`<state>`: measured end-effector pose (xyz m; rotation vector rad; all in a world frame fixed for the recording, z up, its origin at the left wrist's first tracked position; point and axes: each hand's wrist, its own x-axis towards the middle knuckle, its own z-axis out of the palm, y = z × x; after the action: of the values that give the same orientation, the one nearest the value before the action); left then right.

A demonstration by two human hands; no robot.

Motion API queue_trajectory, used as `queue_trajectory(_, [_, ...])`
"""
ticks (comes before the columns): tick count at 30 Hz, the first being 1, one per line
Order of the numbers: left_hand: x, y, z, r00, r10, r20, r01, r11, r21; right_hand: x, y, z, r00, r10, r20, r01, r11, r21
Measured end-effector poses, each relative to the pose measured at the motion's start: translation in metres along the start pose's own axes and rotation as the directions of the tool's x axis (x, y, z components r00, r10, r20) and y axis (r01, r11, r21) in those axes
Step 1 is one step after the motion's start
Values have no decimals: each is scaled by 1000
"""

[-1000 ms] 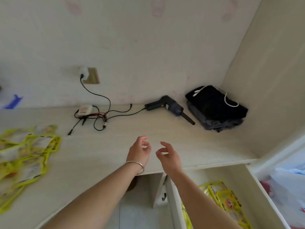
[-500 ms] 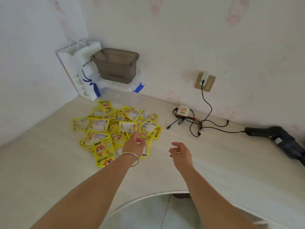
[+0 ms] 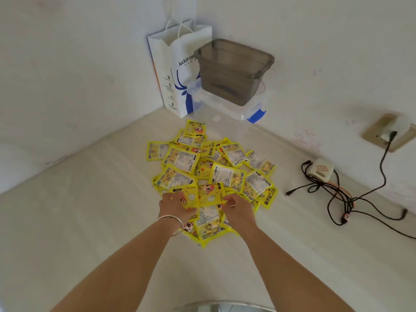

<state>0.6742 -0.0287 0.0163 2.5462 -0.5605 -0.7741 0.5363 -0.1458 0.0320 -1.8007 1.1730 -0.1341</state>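
A heap of several yellow hand-warmer packets (image 3: pixel 211 170) lies on the pale wooden surface (image 3: pixel 90 210) near the corner. My left hand (image 3: pixel 174 204), with a silver bangle on the wrist, and my right hand (image 3: pixel 236 207) both hold the near packets of the heap. Between them a packet with a cartoon face (image 3: pixel 208 195) is lifted, its left edge gripped by the left hand and its right edge by the right. Fingertips are hidden under the packets.
A white paper bag (image 3: pixel 177 70) stands in the corner beside a dark translucent bin (image 3: pixel 231 70) stacked on a clear box with blue clips (image 3: pixel 252 106). At the right, a wall socket (image 3: pixel 387 131), a small white adapter (image 3: pixel 320 173) and tangled black cables (image 3: pixel 342 199).
The view has swung left from the right end of the surface to the corner. Both hands, empty and apart in the air before, have come down onto the packet heap and taken hold of packets.
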Motion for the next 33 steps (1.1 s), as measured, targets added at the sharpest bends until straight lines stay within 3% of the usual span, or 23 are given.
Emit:
queue_trajectory(3, [11,3,5,1000,-23,16,23,1000,-6,24,-4,6,986,-123,108,151,938,-312])
queue_trajectory(6, [18,7,12,1000,-10,-11,11,999,40,44,-7,15,897,-338,287,442,651,-617])
queue_trajectory(8, [19,7,16,999,-15,-28,17,997,75,53,-7,22,848,-384,364,527,549,-649])
queue_trajectory(11, [19,3,18,999,15,-42,-9,990,141,65,-6,28,822,-402,403,567,507,-649])
queue_trajectory(16, [33,-7,2,996,74,-42,-69,992,104,78,-13,35,771,-396,499,625,323,-710])
queue_trajectory(24, [43,-24,-9,994,110,-23,-109,992,61,82,-39,59,853,-295,431,518,383,-764])
queue_trajectory(27, [41,-21,-6,998,12,-63,-11,1000,8,81,-41,64,867,-294,402,490,357,-795])
queue_trajectory(30, [39,-14,-7,987,-137,-80,123,979,-162,80,-44,69,884,-294,364,452,337,-826])
queue_trajectory(33, [39,-11,-7,975,-217,-50,200,951,-234,81,-47,72,898,-290,331,425,383,-820])
